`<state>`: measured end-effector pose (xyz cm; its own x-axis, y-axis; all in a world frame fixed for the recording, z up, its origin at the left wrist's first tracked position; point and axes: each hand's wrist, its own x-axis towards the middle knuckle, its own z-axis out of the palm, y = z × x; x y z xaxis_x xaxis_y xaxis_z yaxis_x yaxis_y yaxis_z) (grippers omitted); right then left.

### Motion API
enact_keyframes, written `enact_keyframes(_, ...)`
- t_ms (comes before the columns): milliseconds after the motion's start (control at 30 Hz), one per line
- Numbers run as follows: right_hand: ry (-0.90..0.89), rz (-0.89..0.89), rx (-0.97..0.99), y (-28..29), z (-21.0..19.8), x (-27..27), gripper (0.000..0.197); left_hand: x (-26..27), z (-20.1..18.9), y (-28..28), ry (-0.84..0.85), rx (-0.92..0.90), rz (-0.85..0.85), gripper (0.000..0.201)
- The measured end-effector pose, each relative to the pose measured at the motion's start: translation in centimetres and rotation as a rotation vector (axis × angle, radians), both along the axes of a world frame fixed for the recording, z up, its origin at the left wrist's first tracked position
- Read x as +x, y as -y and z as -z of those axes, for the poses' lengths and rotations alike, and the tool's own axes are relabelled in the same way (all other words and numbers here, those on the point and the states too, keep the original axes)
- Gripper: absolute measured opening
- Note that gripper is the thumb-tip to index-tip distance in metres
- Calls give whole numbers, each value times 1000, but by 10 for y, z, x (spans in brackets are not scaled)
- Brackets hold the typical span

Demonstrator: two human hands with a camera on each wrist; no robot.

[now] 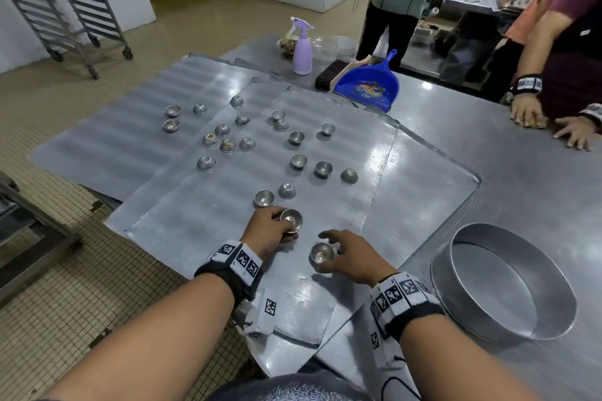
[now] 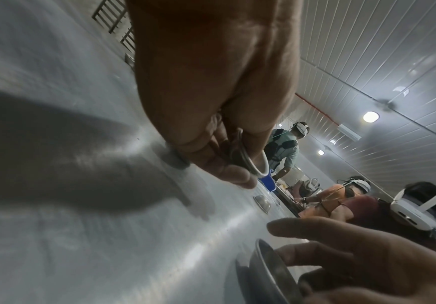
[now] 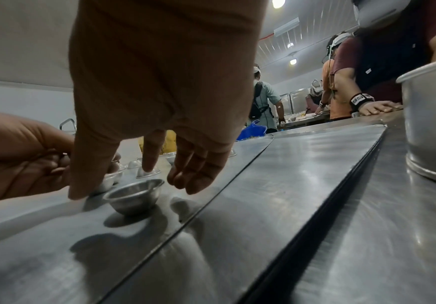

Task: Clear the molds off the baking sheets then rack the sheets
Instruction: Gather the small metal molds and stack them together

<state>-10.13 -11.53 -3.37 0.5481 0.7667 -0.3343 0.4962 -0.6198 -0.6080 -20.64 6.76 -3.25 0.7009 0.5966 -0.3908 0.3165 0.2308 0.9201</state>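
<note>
Molds are the job: the left hand (image 1: 267, 227) pinches one small metal cup mold (image 1: 291, 219) just above the nearest baking sheet (image 1: 202, 231). The right hand (image 1: 350, 259), fingers spread, hovers around another mold (image 1: 322, 253) standing on that sheet. Best lift by the rims. The round cake pan (image 1: 508, 283) beside them looks empty.

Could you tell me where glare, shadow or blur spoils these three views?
Head view: ceiling lights glare off the baking sheets, straight edges bow. Left wrist view: the left hand looms soft, with its dark shadow on streaked, blurred metal. Right wrist view: the mold is sharp under the right hand, the background hazy.
</note>
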Motion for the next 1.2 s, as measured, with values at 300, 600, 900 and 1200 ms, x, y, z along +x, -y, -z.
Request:
enact_keyframes(300, 71, 115, 38, 4, 15, 1, 62, -1, 1, 9, -4, 48, 23, 25)
enact_keyframes(600, 107, 187, 63, -5, 19, 2, 63, -8, 4, 2, -10, 48, -33, 17)
enact_keyframes(900, 70, 140, 368, -48, -11, -7, 62, -11, -6, -5, 117, -162, -182, 17)
enact_keyframes(1200, 23, 42, 394, -93, -19, -29, 56, -29, -24, -22, 181, -293, -238, 22)
